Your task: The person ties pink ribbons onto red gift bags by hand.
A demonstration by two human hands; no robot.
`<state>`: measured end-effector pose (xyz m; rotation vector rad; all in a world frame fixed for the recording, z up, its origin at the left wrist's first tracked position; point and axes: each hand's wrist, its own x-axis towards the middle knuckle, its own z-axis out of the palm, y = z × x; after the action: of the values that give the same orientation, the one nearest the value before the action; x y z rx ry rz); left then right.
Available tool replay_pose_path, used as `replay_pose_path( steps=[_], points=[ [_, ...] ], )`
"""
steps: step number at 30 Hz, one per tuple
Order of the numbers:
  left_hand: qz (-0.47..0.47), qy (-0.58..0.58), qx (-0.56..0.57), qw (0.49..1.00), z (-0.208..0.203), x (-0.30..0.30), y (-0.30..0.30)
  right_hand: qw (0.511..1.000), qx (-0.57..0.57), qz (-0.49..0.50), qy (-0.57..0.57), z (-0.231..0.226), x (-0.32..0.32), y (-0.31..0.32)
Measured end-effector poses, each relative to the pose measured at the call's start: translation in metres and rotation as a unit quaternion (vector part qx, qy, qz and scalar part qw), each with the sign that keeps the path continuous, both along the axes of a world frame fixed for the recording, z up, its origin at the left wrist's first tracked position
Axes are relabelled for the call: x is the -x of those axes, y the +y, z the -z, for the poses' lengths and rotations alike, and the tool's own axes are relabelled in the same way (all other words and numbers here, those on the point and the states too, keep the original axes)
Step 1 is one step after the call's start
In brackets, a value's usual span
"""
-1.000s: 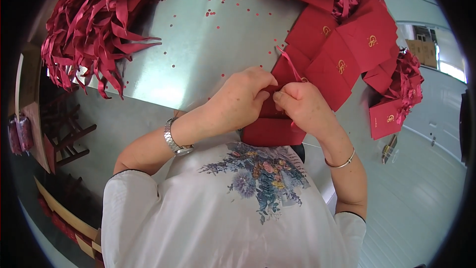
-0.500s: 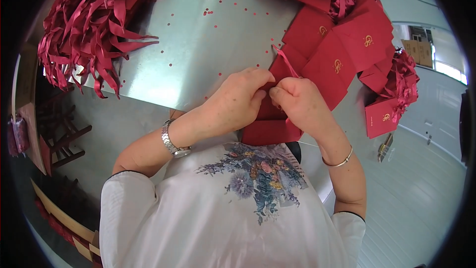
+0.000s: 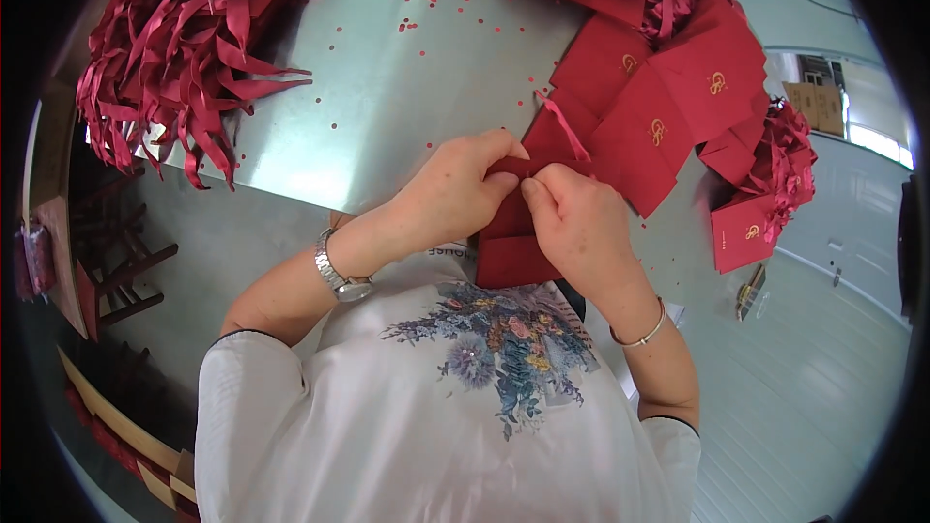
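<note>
A flat red paper bag (image 3: 512,262) lies at the near edge of the table, against the front of my shirt. My left hand (image 3: 463,182) grips its upper part from the left, thumb and forefinger bent together. Close beside it, my right hand (image 3: 579,216) is closed in a pinch, its thumb tip almost meeting the left thumb. What sits in that pinch is too small to make out. A pink-red ribbon (image 3: 567,128) stands up from the bag just beyond my hands.
Several red bags with gold emblems (image 3: 651,131) overlap to the right. A heap of ribboned bags (image 3: 184,58) covers the far left of the metal table (image 3: 358,87), which is strewn with red paper dots. More bags (image 3: 744,232) lie farther right. Stools (image 3: 126,271) stand lower left.
My right hand has shifted slightly down and turned, its thumb now up against the pinch. The ribbon stands free of the right fingers. My left hand has barely moved.
</note>
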<state>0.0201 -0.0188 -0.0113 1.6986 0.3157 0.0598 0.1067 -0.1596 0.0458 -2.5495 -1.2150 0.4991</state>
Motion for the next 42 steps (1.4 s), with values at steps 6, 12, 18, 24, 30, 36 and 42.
replay_pose_path(
  steps=[6,12,18,24,30,36,42],
  points=[
    [0.032,0.058,0.031,0.997,-0.008,-0.002,0.007,0.998,-0.064,-0.001,0.015,0.000,0.009,-0.009],
    [0.024,0.069,0.015,0.997,-0.007,-0.004,0.007,0.999,-0.036,-0.035,-0.019,0.002,0.006,-0.007],
    [0.010,0.052,0.037,0.998,-0.003,-0.002,0.004,0.998,-0.045,0.024,0.044,0.004,0.003,-0.004],
    [0.006,-0.059,0.002,0.998,-0.003,0.002,-0.003,0.965,-0.049,0.118,0.228,0.004,-0.014,0.004],
    [0.031,-0.114,-0.092,0.989,-0.011,-0.004,0.003,0.996,-0.040,0.062,0.052,-0.005,-0.011,0.010],
    [0.164,-0.112,-0.025,0.980,-0.018,-0.008,0.041,0.986,-0.077,-0.033,-0.145,0.004,0.008,0.001],
    [0.292,0.049,-0.052,0.954,-0.046,-0.038,0.063,0.964,-0.170,-0.059,-0.195,0.016,0.016,0.002]
  ],
)
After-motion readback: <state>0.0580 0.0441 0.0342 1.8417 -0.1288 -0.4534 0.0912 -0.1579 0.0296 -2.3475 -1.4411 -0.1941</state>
